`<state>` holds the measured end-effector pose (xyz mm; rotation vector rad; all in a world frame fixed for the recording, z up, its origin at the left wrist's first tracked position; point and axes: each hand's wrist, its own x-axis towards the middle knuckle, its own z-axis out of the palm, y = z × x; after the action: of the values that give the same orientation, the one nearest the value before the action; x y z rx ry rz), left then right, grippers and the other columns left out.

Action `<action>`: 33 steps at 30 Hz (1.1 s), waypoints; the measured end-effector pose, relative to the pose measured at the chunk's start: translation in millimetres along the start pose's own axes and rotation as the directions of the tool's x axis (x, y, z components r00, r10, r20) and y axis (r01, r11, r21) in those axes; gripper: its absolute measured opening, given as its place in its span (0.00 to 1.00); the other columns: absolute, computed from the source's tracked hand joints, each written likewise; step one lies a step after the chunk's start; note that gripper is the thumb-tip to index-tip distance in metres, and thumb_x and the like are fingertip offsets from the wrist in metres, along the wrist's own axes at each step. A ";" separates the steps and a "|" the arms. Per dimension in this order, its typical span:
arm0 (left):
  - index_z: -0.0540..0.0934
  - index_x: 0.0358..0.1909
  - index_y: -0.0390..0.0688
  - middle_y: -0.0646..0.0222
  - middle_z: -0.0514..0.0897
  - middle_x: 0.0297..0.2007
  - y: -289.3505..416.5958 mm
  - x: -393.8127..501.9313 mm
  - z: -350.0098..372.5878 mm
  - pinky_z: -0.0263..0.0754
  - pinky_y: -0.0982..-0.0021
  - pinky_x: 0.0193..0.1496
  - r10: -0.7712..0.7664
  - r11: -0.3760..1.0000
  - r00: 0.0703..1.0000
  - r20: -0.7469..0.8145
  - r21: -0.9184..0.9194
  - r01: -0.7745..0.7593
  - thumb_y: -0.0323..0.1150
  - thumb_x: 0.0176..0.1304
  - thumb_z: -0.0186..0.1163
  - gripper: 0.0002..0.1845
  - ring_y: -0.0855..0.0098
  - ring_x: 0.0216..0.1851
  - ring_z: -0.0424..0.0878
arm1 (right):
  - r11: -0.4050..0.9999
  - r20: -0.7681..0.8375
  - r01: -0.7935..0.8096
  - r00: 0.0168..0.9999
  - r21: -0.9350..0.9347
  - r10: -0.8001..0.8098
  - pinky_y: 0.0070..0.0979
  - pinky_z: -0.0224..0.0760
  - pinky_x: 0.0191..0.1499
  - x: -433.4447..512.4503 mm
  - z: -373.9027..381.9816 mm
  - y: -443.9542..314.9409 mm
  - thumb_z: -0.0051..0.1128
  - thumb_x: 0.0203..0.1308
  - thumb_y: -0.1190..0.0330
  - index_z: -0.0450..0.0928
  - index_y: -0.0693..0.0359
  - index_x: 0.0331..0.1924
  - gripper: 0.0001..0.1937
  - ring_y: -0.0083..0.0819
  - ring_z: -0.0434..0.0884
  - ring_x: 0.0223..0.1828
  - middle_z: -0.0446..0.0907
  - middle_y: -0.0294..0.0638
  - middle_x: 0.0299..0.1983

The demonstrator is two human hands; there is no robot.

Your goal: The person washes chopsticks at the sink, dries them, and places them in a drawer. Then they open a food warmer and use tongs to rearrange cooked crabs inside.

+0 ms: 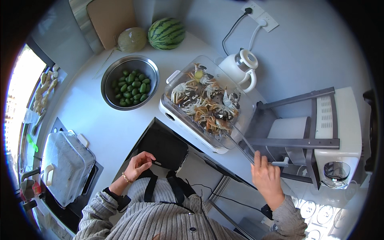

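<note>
My right hand (266,175) grips metal tongs (243,147) near the counter's right edge. The tongs reach up and left to an orange-brown crab (220,123) at the near right of a clear plastic tray (207,61); whether they pinch it I cannot tell. Several crabs with pale undersides, such as one pale crab (231,100), lie heaped in that tray, with a yellowish round slice (198,74) among them. Beneath the tray is a white electric steamer base (192,130). My left hand (139,166) hangs before my body with nothing in it, its fingers loosely curled and apart from the thumb.
A steel bowl (105,90) of small green fruits stands left of the tray. Behind are a netted melon (132,39) and a watermelon (166,33). A white kettle (237,67) stands close behind the tray, a dark rack (300,143) to the right. A clear domed lid (64,162) rests at left.
</note>
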<state>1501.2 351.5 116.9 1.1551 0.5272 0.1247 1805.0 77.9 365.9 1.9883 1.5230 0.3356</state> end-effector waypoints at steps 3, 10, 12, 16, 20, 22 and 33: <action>0.78 0.48 0.40 0.79 0.74 0.32 3.7 7.2 -2.7 0.63 0.81 0.37 0.002 1.000 1.000 0.004 -0.007 -0.002 0.31 0.68 0.60 0.10 0.85 0.32 0.68 | 0.990 0.241 -0.140 0.961 0.009 0.134 0.25 0.78 0.26 21.3 -11.0 -14.2 0.57 0.64 0.69 0.73 0.68 0.51 0.15 0.26 0.85 0.24 0.77 0.41 0.37; 0.78 0.49 0.39 0.80 0.74 0.33 -3.1 1.7 -6.5 0.62 0.82 0.37 -0.027 0.997 0.996 0.086 -0.072 0.033 0.28 0.69 0.60 0.10 0.87 0.33 0.67 | 0.889 0.466 -0.331 0.870 0.315 0.159 0.43 0.80 0.39 44.7 9.9 -22.7 0.60 0.61 0.70 0.67 0.76 0.62 0.27 0.50 0.87 0.33 0.82 0.57 0.42; 0.78 0.48 0.39 0.80 0.74 0.33 -4.5 -0.2 -9.8 0.63 0.82 0.36 -0.048 0.993 0.995 0.089 -0.099 0.056 0.29 0.68 0.61 0.10 0.86 0.33 0.68 | 0.901 0.462 -0.331 0.870 0.281 0.176 0.43 0.80 0.41 45.2 17.1 -27.7 0.59 0.60 0.70 0.70 0.75 0.62 0.27 0.49 0.87 0.34 0.84 0.56 0.38; 0.78 0.48 0.39 0.80 0.74 0.32 -4.2 2.2 -21.1 0.63 0.82 0.36 -0.034 0.992 0.994 0.107 -0.118 0.046 0.29 0.68 0.60 0.10 0.86 0.32 0.68 | 0.938 0.425 -0.324 0.871 0.118 0.247 0.41 0.79 0.41 44.9 15.0 -31.4 0.58 0.56 0.72 0.75 0.72 0.60 0.25 0.46 0.87 0.35 0.85 0.52 0.32; 0.78 0.49 0.39 0.79 0.74 0.32 -2.7 4.2 -35.5 0.63 0.81 0.36 0.000 0.996 0.993 0.118 -0.091 0.011 0.29 0.69 0.60 0.10 0.86 0.32 0.68 | 0.967 0.373 -0.248 0.904 0.059 0.210 0.34 0.81 0.34 46.6 2.6 -24.4 0.58 0.52 0.73 0.77 0.74 0.56 0.24 0.41 0.88 0.29 0.85 0.49 0.28; 0.78 0.49 0.39 0.79 0.74 0.32 -2.1 5.0 -39.6 0.62 0.81 0.35 0.004 0.996 0.993 0.116 -0.093 0.007 0.30 0.69 0.60 0.10 0.86 0.32 0.67 | 0.984 0.290 -0.173 0.945 0.041 0.154 0.34 0.81 0.36 52.0 -1.0 -21.7 0.59 0.52 0.72 0.78 0.73 0.55 0.24 0.40 0.88 0.31 0.85 0.47 0.28; 0.78 0.49 0.40 0.80 0.74 0.30 3.4 6.2 -28.3 0.60 0.82 0.33 -0.023 0.997 0.985 0.172 -0.068 0.035 0.28 0.68 0.59 0.10 0.87 0.29 0.67 | 0.888 0.390 -0.311 0.905 0.337 0.169 0.46 0.80 0.47 78.9 -23.6 18.5 0.62 0.55 0.70 0.82 0.70 0.48 0.17 0.55 0.86 0.40 0.85 0.59 0.34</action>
<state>1494.1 378.9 109.5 1.0769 0.3844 0.0181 1831.1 156.3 383.0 2.4044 1.1750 -0.2455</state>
